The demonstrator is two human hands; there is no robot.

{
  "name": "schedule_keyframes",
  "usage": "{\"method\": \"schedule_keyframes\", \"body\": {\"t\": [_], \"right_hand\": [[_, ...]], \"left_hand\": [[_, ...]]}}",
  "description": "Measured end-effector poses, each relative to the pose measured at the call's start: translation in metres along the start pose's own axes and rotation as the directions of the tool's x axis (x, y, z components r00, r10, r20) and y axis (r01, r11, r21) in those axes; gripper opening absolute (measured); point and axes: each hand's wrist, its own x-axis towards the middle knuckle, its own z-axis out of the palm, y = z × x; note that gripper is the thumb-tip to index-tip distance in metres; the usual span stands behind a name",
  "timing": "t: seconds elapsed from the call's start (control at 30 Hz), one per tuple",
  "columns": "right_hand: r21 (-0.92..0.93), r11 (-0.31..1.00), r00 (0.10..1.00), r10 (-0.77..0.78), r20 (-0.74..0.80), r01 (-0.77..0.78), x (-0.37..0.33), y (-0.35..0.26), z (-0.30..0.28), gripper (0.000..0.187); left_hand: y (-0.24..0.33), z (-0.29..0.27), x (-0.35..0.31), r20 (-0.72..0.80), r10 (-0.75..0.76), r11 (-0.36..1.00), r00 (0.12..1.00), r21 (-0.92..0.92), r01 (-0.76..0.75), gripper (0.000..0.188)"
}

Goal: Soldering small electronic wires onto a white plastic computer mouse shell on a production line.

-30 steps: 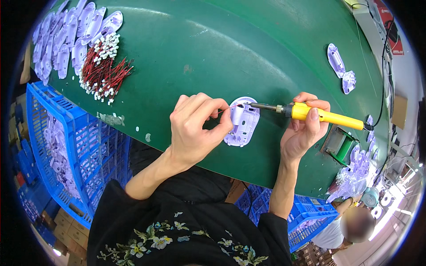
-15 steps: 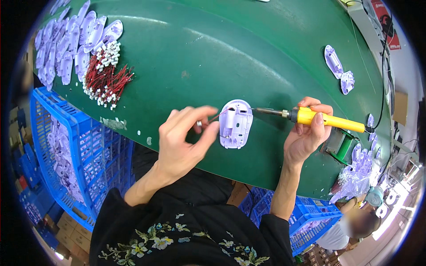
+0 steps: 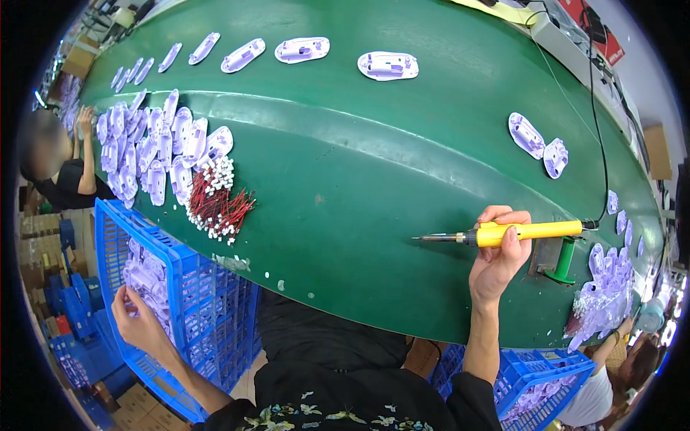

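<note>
In my right hand (image 3: pixel 499 262) is a yellow soldering iron (image 3: pixel 535 230), held like a pen with its tip pointing left over the green table. My left hand (image 3: pixel 140 323) reaches into a blue plastic crate (image 3: pixel 187 294) at the left. Its thumb and fingers are apart, beside the lilac plastic shells (image 3: pixel 147 276) piled inside. Whether the fingertips touch a shell is hard to make out. On the table near that crate lies a heap of short red wires with white connectors (image 3: pixel 219 201).
Many lilac shells (image 3: pixel 154 147) lie heaped at the left, and a spaced row (image 3: pixel 302 50) runs along the far side. A green spool (image 3: pixel 563 262) stands right of my right hand. Another blue crate (image 3: pixel 532 370) is below the table. Co-workers (image 3: pixel 65 161) sit at both sides.
My left hand has left the lilac shell at the table's middle and gone to the crate. That shell no longer lies there. The view has shifted; the iron stays in my right hand.
</note>
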Motion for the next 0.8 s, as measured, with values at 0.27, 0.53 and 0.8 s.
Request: {"method": "schedule_keyframes", "body": {"t": [0.27, 0.53, 0.8], "right_hand": [[-0.031, 1.0, 1.0, 0.007, 0.019, -0.006, 0.004, 0.001, 0.01, 0.018], [0.012, 1.0, 1.0, 0.025, 0.011, -0.025, -0.002, -0.006, 0.017, 0.018], [-0.02, 1.0, 0.998, -0.003, 0.069, 0.005, -0.004, -0.001, 0.015, 0.025]], "left_hand": [[0.137, 0.076, 0.031, 0.006, 0.328, 0.913, 0.945, -0.257, -0.316, 0.035], [0.367, 0.19, 0.017, 0.026, 0.775, 0.38, 0.631, -0.818, -0.433, 0.04], [0.362, 0.171, -0.005, 0.036, 0.897, 0.226, 0.44, -0.894, -0.387, 0.023]]}}
